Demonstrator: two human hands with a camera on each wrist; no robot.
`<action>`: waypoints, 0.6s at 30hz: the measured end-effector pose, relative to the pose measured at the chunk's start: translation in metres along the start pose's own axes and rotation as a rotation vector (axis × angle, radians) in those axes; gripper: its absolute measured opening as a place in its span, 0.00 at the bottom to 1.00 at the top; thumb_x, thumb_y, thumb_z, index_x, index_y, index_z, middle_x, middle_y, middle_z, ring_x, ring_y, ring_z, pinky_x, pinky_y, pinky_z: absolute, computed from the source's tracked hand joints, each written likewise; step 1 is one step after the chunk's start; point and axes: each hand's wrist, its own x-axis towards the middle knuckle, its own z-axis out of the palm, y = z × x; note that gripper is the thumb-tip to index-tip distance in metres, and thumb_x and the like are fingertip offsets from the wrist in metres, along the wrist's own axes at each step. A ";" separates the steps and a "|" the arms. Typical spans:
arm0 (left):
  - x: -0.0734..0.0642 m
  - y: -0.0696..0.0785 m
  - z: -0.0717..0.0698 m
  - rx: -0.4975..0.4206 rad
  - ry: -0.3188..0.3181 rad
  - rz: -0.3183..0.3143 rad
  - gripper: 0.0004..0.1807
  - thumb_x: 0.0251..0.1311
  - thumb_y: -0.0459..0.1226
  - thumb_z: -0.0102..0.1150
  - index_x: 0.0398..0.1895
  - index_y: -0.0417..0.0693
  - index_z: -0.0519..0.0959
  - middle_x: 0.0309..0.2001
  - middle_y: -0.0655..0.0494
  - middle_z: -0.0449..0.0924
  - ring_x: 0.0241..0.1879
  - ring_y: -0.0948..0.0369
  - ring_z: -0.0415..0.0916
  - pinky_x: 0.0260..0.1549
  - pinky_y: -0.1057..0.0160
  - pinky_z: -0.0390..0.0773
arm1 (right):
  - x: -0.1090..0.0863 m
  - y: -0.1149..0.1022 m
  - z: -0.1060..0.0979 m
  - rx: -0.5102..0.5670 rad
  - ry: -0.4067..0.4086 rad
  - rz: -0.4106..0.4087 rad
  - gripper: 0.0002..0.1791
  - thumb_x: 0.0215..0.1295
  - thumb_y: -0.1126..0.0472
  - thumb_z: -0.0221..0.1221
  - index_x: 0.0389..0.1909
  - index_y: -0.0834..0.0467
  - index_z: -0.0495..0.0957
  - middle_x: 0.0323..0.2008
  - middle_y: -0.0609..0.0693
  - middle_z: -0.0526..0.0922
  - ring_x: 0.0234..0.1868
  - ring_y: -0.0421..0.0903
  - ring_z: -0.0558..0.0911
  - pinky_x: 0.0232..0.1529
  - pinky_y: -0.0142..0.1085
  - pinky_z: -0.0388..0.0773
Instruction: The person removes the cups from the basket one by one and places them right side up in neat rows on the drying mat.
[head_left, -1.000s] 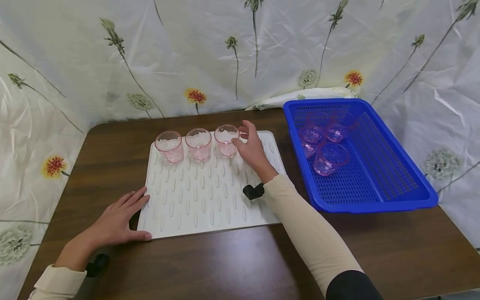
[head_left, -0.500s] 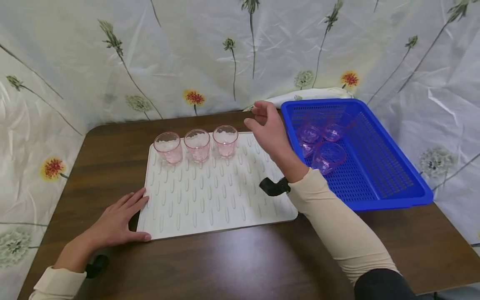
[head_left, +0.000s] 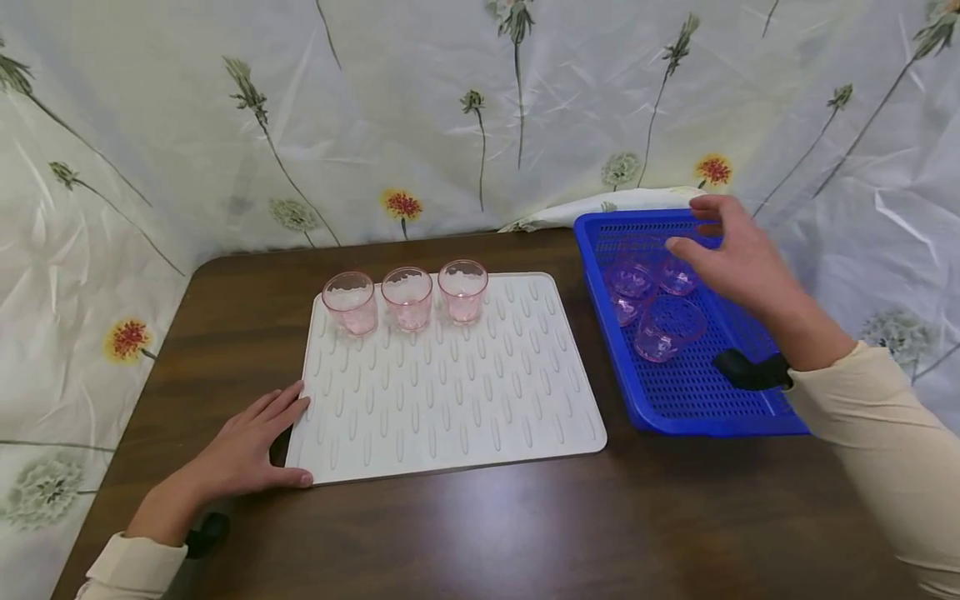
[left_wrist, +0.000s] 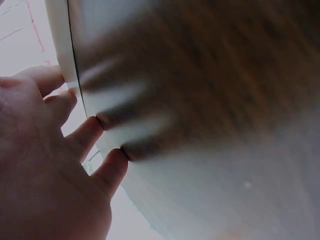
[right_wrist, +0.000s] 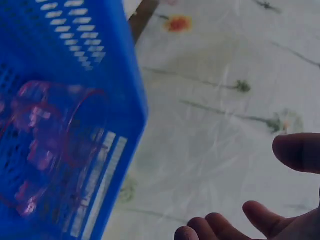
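Note:
Three clear pink glasses stand upright in a row along the back edge of a white ridged mat: a left one, a middle one and a right one. At the mat's left edge my left hand rests with fingers spread, thumb and fingertips touching it. Several more pink glasses lie in the back left part of a blue basket. Over that basket hovers my right hand, fingers and thumb apart, holding nothing. The right wrist view shows its fingers beyond the basket wall.
A dark brown wooden table carries the mat and basket. Behind it and at the sides hangs a pale flowered sheet, its bunched lower edge lying behind the basket.
My right hand has left the right glass on the mat and moved right, over the basket. My left hand has stayed at the mat's edge. The view has shifted slightly.

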 end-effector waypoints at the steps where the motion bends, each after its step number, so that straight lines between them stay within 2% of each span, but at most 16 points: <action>1: 0.000 0.000 0.000 0.000 -0.001 -0.005 0.59 0.44 0.67 0.67 0.75 0.43 0.61 0.79 0.43 0.51 0.73 0.36 0.52 0.61 0.27 0.61 | 0.001 0.010 -0.007 -0.019 -0.023 -0.001 0.43 0.73 0.45 0.50 0.77 0.62 0.44 0.76 0.68 0.54 0.73 0.70 0.59 0.64 0.67 0.61; 2: 0.000 -0.001 0.000 0.001 -0.002 -0.010 0.59 0.44 0.67 0.67 0.75 0.44 0.61 0.79 0.43 0.51 0.73 0.36 0.52 0.61 0.27 0.61 | 0.001 0.020 -0.013 -0.046 -0.050 -0.010 0.42 0.74 0.45 0.50 0.77 0.62 0.45 0.75 0.69 0.56 0.71 0.70 0.61 0.63 0.60 0.66; 4: 0.000 -0.001 0.000 0.001 -0.003 -0.019 0.59 0.44 0.68 0.67 0.75 0.44 0.61 0.79 0.44 0.51 0.74 0.37 0.51 0.61 0.27 0.60 | 0.002 0.039 -0.026 -0.092 -0.116 -0.048 0.38 0.75 0.48 0.50 0.76 0.64 0.49 0.71 0.71 0.62 0.67 0.55 0.71 0.59 0.42 0.73; 5: 0.000 -0.001 0.000 0.003 -0.002 -0.020 0.59 0.44 0.68 0.67 0.75 0.44 0.61 0.79 0.44 0.51 0.74 0.37 0.51 0.61 0.27 0.60 | 0.003 0.047 -0.031 -0.126 -0.151 -0.074 0.37 0.75 0.50 0.51 0.75 0.64 0.51 0.69 0.71 0.65 0.64 0.53 0.74 0.54 0.33 0.73; 7: 0.000 -0.001 -0.001 0.004 0.002 -0.014 0.59 0.44 0.68 0.67 0.75 0.44 0.62 0.79 0.44 0.51 0.73 0.37 0.52 0.61 0.27 0.61 | 0.002 0.061 -0.037 -0.193 -0.203 -0.129 0.32 0.74 0.53 0.53 0.72 0.64 0.58 0.64 0.70 0.72 0.53 0.34 0.77 0.43 0.21 0.69; 8: 0.000 0.000 -0.001 0.002 -0.001 -0.016 0.59 0.44 0.68 0.67 0.75 0.44 0.61 0.79 0.44 0.51 0.73 0.37 0.52 0.61 0.27 0.61 | 0.002 0.066 -0.039 -0.225 -0.219 -0.151 0.30 0.74 0.55 0.55 0.70 0.64 0.61 0.62 0.69 0.74 0.51 0.32 0.78 0.39 0.17 0.66; 9: 0.000 0.000 -0.001 0.001 -0.001 -0.013 0.59 0.44 0.67 0.67 0.75 0.44 0.61 0.79 0.43 0.51 0.73 0.37 0.52 0.60 0.27 0.61 | 0.002 0.071 -0.039 -0.254 -0.230 -0.171 0.29 0.73 0.56 0.56 0.69 0.64 0.64 0.60 0.68 0.76 0.49 0.31 0.78 0.39 0.17 0.68; 10: 0.000 0.000 -0.001 0.001 -0.001 -0.011 0.59 0.44 0.67 0.68 0.75 0.44 0.61 0.79 0.43 0.51 0.73 0.37 0.52 0.60 0.27 0.62 | 0.002 0.076 -0.038 -0.281 -0.239 -0.182 0.28 0.72 0.56 0.57 0.68 0.65 0.65 0.59 0.68 0.77 0.50 0.36 0.81 0.38 0.19 0.69; 11: -0.001 0.000 -0.001 0.001 0.000 -0.012 0.59 0.44 0.67 0.68 0.75 0.44 0.62 0.79 0.43 0.51 0.73 0.37 0.52 0.60 0.27 0.62 | 0.003 0.080 -0.037 -0.307 -0.250 -0.185 0.28 0.71 0.56 0.58 0.67 0.65 0.67 0.59 0.67 0.78 0.50 0.37 0.81 0.38 0.20 0.70; 12: -0.001 0.000 0.000 -0.001 0.000 -0.015 0.59 0.44 0.67 0.68 0.75 0.44 0.61 0.79 0.43 0.51 0.73 0.37 0.52 0.60 0.27 0.61 | 0.003 0.083 -0.036 -0.318 -0.258 -0.185 0.27 0.71 0.56 0.59 0.66 0.64 0.68 0.59 0.67 0.79 0.48 0.31 0.80 0.38 0.22 0.72; 14: -0.001 0.000 0.000 -0.002 0.003 -0.019 0.59 0.44 0.68 0.67 0.75 0.44 0.61 0.79 0.44 0.51 0.73 0.38 0.52 0.61 0.28 0.61 | 0.004 0.090 -0.033 -0.321 -0.279 -0.180 0.27 0.70 0.56 0.59 0.65 0.64 0.69 0.58 0.67 0.79 0.47 0.30 0.80 0.39 0.25 0.74; 16: -0.001 0.000 0.001 -0.001 0.007 -0.016 0.59 0.44 0.68 0.67 0.75 0.44 0.62 0.79 0.44 0.51 0.73 0.38 0.52 0.61 0.27 0.61 | 0.005 0.095 -0.032 -0.308 -0.301 -0.162 0.27 0.71 0.55 0.59 0.66 0.63 0.69 0.59 0.66 0.79 0.43 0.17 0.73 0.40 0.25 0.74; 18: -0.001 -0.001 0.001 -0.003 0.005 -0.018 0.59 0.44 0.68 0.67 0.75 0.44 0.62 0.79 0.44 0.51 0.73 0.38 0.52 0.61 0.27 0.61 | 0.006 0.099 -0.030 -0.292 -0.310 -0.157 0.26 0.71 0.56 0.59 0.65 0.63 0.69 0.59 0.66 0.79 0.41 0.12 0.67 0.40 0.25 0.73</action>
